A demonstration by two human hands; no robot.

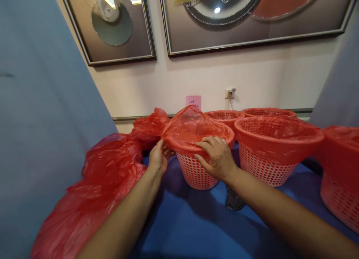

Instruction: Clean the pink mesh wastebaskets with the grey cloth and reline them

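In the middle stands a pink perforated plastic basket [198,173] with a thin red plastic bag [190,119] lining it, folded over the rim. The bag puffs up at the back left of the rim. My left hand [161,156] is at the left side of the rim, closed on the bag's edge, with some fingers hidden behind the basket. My right hand [217,156] lies over the front rim, its fingers curled onto the bag and the thumb below on the outside.
More lined baskets [267,169] stand to the right and behind. Crumpled red bags [109,176] are heaped on the left. A dark speckled object [234,199] sits under my right forearm on the blue surface [193,221]. A wall socket [229,93] and framed pictures [252,38] are behind.
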